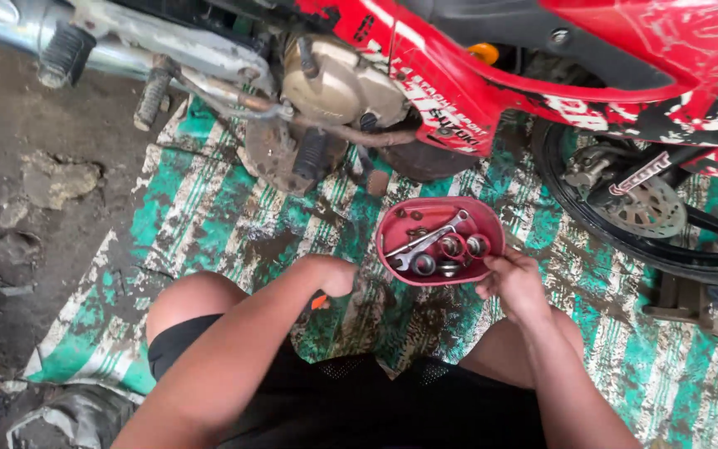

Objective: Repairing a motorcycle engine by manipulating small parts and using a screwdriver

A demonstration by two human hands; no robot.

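Fingers of the right hand (515, 283) pinch the rim of the red tray (392, 249), centre frame on the green striped mat (209, 208). Left hand (332, 274) is fisted around something orange, hardly visible. Best keep the tray level so the wrench (427, 241) and bearings (450, 247) stay put.

A red oval tray (392, 229) sits on the striped green mat, just below the motorcycle engine. Inside lie a silver wrench (425, 243), set diagonally, and several round metal rings (452, 247) clustered at its near side.
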